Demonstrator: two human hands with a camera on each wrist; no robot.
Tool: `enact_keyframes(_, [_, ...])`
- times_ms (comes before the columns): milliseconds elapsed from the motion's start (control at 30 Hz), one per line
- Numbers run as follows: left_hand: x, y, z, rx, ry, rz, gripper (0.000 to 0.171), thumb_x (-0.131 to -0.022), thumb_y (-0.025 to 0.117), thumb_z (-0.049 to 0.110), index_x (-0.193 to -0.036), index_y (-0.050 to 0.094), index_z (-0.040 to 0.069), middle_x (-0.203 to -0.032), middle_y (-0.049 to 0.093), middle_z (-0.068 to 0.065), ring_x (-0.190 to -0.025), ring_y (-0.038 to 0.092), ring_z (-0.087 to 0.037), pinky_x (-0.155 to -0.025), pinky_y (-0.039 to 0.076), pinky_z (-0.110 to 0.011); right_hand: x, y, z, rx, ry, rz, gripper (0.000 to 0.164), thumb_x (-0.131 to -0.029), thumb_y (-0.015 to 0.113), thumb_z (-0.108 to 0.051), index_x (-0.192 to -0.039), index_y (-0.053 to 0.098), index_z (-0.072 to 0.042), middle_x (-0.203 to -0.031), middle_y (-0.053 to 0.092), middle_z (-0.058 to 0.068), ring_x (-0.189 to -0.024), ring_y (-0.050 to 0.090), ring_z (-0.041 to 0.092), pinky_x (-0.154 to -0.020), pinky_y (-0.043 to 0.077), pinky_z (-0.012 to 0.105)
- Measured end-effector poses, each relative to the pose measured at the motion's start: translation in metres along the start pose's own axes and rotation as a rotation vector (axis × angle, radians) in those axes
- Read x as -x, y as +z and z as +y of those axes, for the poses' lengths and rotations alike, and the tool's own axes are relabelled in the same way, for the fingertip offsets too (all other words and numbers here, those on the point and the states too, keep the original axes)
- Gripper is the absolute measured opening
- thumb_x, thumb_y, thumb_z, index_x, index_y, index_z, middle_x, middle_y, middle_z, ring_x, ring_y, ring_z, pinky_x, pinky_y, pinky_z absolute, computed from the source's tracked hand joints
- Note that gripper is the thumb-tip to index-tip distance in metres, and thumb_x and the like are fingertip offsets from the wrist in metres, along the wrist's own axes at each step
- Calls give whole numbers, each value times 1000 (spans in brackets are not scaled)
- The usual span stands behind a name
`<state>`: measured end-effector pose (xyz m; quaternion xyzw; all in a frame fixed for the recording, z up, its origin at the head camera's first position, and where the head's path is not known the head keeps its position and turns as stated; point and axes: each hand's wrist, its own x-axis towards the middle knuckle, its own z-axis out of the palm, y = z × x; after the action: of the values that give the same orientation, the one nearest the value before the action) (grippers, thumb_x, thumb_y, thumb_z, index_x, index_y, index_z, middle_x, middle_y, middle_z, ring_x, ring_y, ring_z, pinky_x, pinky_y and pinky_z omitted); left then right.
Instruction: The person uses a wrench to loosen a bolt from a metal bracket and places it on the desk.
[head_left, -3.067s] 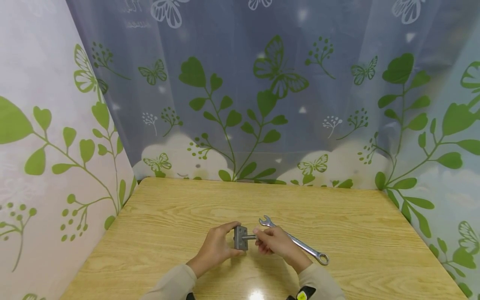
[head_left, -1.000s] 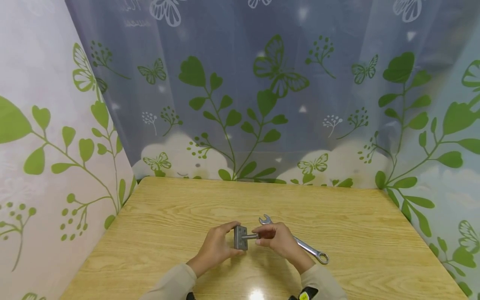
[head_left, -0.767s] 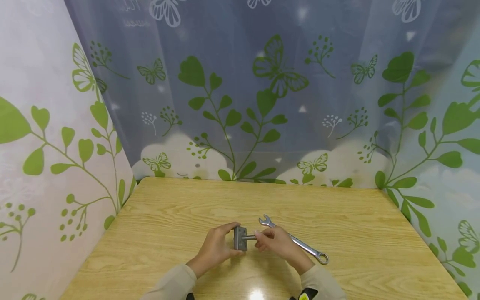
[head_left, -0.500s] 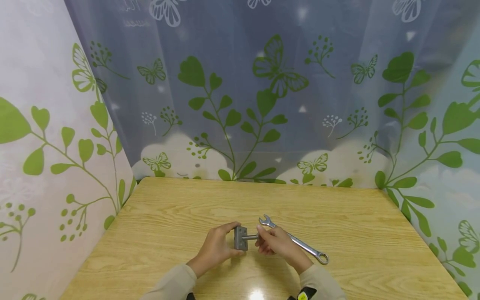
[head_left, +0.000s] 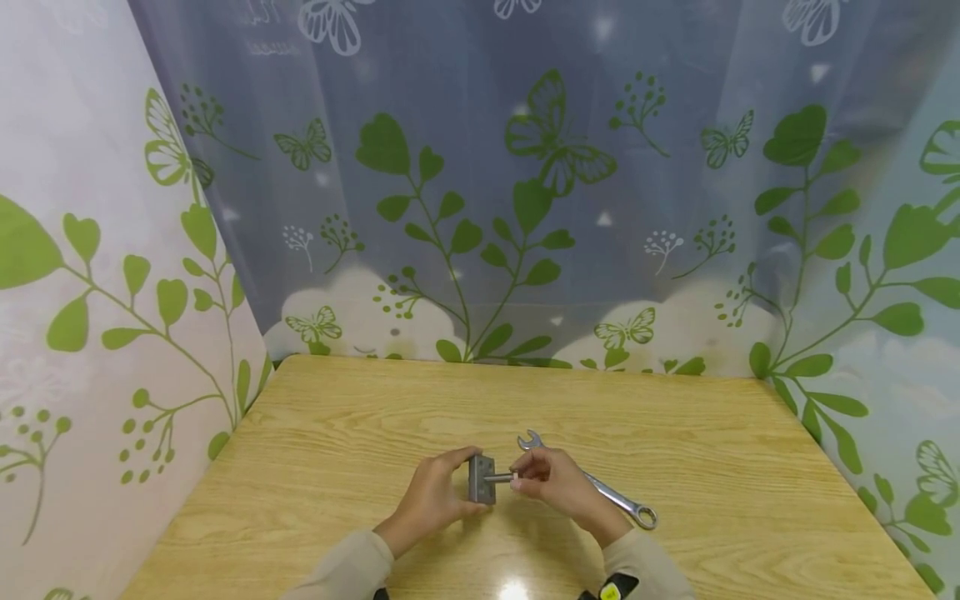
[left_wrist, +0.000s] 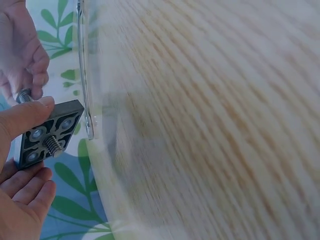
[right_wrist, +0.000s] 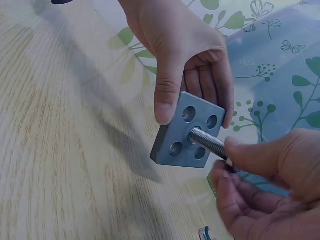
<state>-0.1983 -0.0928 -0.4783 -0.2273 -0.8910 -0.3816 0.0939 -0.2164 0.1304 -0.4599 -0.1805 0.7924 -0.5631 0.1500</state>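
My left hand (head_left: 429, 492) grips a square grey metal plate (right_wrist: 170, 140) by its edges, thumb on one side and fingers on the opposite one. The plate has a hole near each corner. A threaded bolt (right_wrist: 212, 144) runs through its centre, and the bolt's threaded tip (left_wrist: 54, 146) sticks out of the ribbed back face in the left wrist view. On the other side my right hand (head_left: 558, 483) pinches the bolt's head between thumb and fingertips, which partly cover it. Plate and bolt are held above the wooden table (head_left: 360, 400).
A long combination wrench (head_left: 618, 500) lies slantwise on the table, partly behind my right hand, its open end (head_left: 529, 440) pointing away from me. Patterned curtains (head_left: 480, 208) with leaves and butterflies enclose the table at the back and both sides.
My right fingers have shifted their hold around the bolt's head several times, rolling over it and back. The plate stays in my left hand, a touch lower now. The wrench has not moved.
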Motion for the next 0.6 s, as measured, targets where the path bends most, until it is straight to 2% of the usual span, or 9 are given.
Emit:
enact_keyframes(167, [-1, 0, 0, 6, -7, -1, 70, -62, 90, 11, -123, 60, -1, -118, 66, -15, -110, 63, -30, -94, 53, -41, -1, 0, 1, 1, -72, 22, 22, -85, 69, 0, -105, 64, 6, -96, 64, 16, -82, 57, 17, -67, 52, 21])
enact_keyframes(400, [-1, 0, 0, 2, -15, -4, 70, -62, 90, 12, -124, 59, -1, -120, 66, -15, -111, 63, -30, -95, 52, -42, -2, 0, 1, 15, -59, 34, 23, -84, 70, -1, -105, 65, 5, -94, 64, 12, -81, 57, 16, -67, 51, 21])
enact_keyframes(500, [-1, 0, -1, -5, -16, 0, 70, -62, 91, 12, -123, 60, -1, -119, 66, -15, -110, 63, -30, -94, 53, -41, -1, 1, 1, 12, -17, 38, 27, -87, 70, -8, -109, 64, 6, -94, 66, 11, -83, 61, 18, -70, 54, 25])
enact_keyframes(600, [0, 0, -1, -4, -15, 6, 70, -61, 91, 12, -123, 60, -1, -118, 66, -15, -110, 63, -30, -94, 53, -41, 0, 2, 2, -7, 48, 34, 36, -94, 63, -23, -110, 63, 9, -91, 69, 12, -83, 66, 25, -73, 58, 34])
